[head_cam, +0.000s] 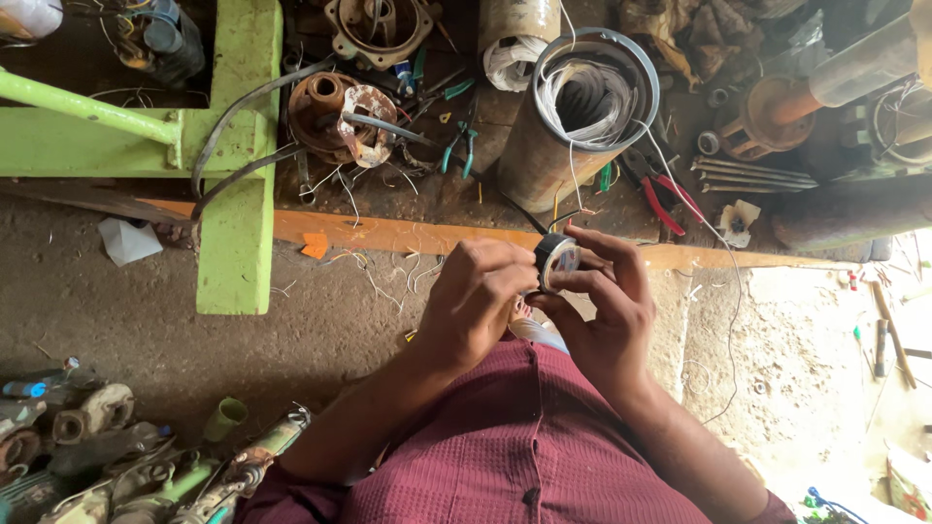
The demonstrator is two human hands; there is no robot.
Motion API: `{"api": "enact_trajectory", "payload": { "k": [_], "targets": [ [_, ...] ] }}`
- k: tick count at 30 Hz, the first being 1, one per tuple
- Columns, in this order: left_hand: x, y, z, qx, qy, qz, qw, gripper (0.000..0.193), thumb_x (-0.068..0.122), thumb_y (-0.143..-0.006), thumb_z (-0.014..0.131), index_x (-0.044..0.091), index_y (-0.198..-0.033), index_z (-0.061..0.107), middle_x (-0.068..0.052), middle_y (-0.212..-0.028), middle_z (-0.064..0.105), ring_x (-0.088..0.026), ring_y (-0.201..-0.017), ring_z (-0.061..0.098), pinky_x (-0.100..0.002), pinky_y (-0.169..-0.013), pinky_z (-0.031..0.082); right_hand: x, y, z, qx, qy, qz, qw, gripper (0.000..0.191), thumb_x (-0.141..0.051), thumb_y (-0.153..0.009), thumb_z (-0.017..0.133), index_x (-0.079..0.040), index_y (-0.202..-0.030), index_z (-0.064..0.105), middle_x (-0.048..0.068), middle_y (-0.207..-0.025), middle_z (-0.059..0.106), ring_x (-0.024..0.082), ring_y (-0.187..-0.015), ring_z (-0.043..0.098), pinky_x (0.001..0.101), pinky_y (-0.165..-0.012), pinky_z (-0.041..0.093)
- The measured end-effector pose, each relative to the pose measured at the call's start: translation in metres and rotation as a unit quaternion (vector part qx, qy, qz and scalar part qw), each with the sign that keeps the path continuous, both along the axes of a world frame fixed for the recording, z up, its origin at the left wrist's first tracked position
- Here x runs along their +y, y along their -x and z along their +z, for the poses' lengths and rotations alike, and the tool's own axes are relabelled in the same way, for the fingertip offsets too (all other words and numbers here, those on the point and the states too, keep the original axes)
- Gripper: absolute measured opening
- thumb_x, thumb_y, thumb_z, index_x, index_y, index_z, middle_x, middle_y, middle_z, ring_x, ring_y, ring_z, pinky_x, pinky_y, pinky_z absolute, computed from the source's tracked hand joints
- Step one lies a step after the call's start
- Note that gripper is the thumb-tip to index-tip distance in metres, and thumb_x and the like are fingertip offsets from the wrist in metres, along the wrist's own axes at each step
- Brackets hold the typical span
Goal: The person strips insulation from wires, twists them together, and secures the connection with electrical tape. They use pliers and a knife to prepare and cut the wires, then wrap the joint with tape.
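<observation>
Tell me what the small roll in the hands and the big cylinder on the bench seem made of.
The roll, held by left hand and right hand, looks like black plastic tape: dark glossy edge, pale core face. The cylinder looks like rusty steel, brown and matte, with a grey rim and pale wire coils inside.

Head camera, single view
Looks steeply down from head height, close over both hands, workbench edge (408,233) ahead.
</observation>
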State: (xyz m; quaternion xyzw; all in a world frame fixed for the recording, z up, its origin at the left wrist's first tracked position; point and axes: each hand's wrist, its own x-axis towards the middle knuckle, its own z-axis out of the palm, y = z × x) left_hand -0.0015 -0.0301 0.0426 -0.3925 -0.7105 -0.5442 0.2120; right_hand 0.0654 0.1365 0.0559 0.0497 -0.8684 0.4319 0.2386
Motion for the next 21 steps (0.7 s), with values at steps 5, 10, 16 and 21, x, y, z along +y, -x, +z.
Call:
{"api": "enact_trajectory", "payload": {
  "k": [5,10,16,21],
  "targets": [
    [-0.006,0.006,0.003,0.007,0.047,0.003,0.999,0.03,0.0,-0.09,0.08,0.01,-0.113,0.064,-0.003,-0.111,0.059,-0.024,-0.107,0.06,-0.039,-0.094,0.052,0.002,-0.002,0.0,-0.02,0.002,0.0,1.0,0.028,-0.01,-0.079,0.089,-0.004,-0.099,0.071,0.017,-0.138,0.06,0.025,-0.116,0.071,0.035,-0.097,0.06],
    [-0.007,0.011,0.001,0.071,0.116,0.033,0.99,0.021,0.014,-0.089,0.077,0.014,-0.107,0.066,-0.004,-0.109,0.055,-0.026,-0.106,0.058,-0.041,-0.093,0.051,0.006,0.002,-0.001,-0.147,0.295,0.125,0.936,0.036,-0.032,-0.098,0.064,0.0,-0.115,0.071,0.011,-0.145,0.053,0.022,-0.124,0.06,0.0375,-0.109,0.048],
    [-0.007,0.011,-0.013,0.193,0.121,0.056,0.972,0.02,0.022,-0.09,0.08,0.016,-0.108,0.073,0.0,-0.108,0.055,-0.021,-0.101,0.056,-0.038,-0.088,0.049,0.012,0.01,0.007,-0.207,0.589,0.14,0.768,0.041,-0.027,-0.108,0.057,0.002,-0.137,0.059,0.016,-0.152,0.047,0.025,-0.136,0.051,0.0421,-0.117,0.038],
    [-0.026,0.029,-0.026,0.178,0.123,0.138,0.967,0.019,0.013,-0.082,0.083,0.016,-0.095,0.069,-0.001,-0.104,0.052,-0.023,-0.099,0.056,-0.04,-0.085,0.048,0.029,0.004,0.015,-0.235,0.484,0.217,0.814,0.054,-0.038,-0.11,0.048,0.001,-0.146,0.057,0.022,-0.153,0.049,0.027,-0.135,0.052,0.0392,-0.115,0.04]
  ]
}}
